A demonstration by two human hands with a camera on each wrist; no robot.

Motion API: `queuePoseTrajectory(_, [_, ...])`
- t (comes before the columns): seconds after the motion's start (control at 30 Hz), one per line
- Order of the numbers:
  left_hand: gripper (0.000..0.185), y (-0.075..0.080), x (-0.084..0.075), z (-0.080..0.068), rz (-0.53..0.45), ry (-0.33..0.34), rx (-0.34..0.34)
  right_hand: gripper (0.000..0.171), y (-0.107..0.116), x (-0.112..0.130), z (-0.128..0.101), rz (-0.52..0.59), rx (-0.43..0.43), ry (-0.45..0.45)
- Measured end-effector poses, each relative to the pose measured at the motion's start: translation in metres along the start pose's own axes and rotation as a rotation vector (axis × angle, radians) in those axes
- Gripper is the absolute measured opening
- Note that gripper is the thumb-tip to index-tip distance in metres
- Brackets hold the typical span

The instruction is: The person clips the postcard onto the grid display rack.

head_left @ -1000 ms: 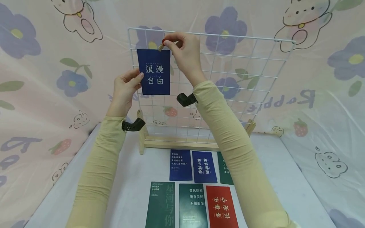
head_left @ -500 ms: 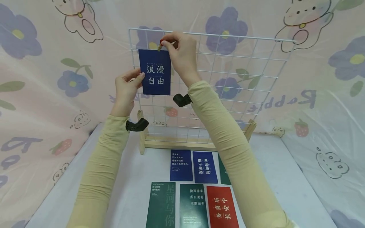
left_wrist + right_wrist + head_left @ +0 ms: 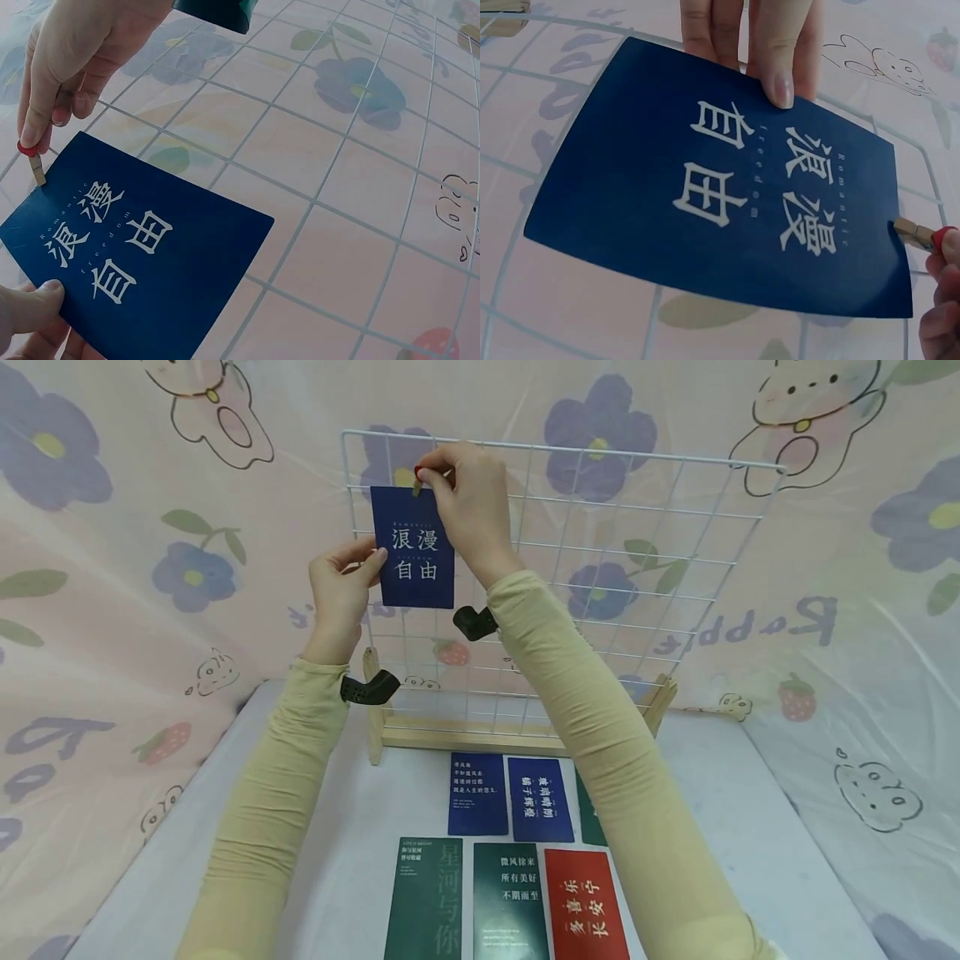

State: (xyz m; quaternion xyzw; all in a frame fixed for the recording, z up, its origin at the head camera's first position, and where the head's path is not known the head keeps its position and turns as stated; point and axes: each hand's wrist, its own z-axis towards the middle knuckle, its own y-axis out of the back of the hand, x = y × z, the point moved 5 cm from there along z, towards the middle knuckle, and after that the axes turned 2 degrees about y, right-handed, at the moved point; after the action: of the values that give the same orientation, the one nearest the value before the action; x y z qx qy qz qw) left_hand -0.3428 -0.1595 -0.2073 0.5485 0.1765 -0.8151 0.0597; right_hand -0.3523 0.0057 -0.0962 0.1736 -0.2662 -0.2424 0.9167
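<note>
While the left hand [image 3: 337,597] pinches the side edge of a dark blue card [image 3: 415,556], the head view shows the right hand [image 3: 476,502] pinching a small clothespin [image 3: 417,484] at the card's top edge. This card is before the upper left part of a white wire grid [image 3: 600,507]; on the white table [image 3: 330,802] below lie two blue cards [image 3: 477,795], green cards [image 3: 424,902] and a red card [image 3: 587,906]. By the left wrist view, the clothespin's wooden tip meets the card. By the right wrist view, the left thumb lies on the printed face; whether the clothespin also catches a wire, I cannot tell.
</note>
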Motion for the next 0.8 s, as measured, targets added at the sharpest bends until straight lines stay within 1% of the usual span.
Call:
queuePoseTrajectory(0.1, [0.021,-0.0003,0.0000,0.0011,-0.005,0.004,-0.011,0.016,-0.0011,0.0002,0.0015,-0.021,0.020,-0.014])
queuePoseTrajectory(0.33, [0.023,-0.0009,0.0024,0.0036,0.016,0.038,-0.033,0.018,-0.0033,0.0000,0.0042,-0.077,0.057,-0.031])
queuePoseTrajectory(0.53, [0.023,-0.0013,-0.0004,0.0037,0.049,0.005,-0.056,0.019,-0.0041,0.0024,0.0084,-0.115,0.091,-0.049])
queuePoseTrajectory(0.67, [0.022,-0.0012,-0.0013,0.0033,0.066,-0.009,-0.068,0.018,-0.0054,0.0028,0.0096,-0.115,0.122,-0.076])
queuePoseTrajectory(0.8, [0.021,-0.0015,-0.0008,0.0038,0.083,-0.012,-0.074,0.018,-0.0057,0.0014,0.0097,-0.100,0.127,-0.094])
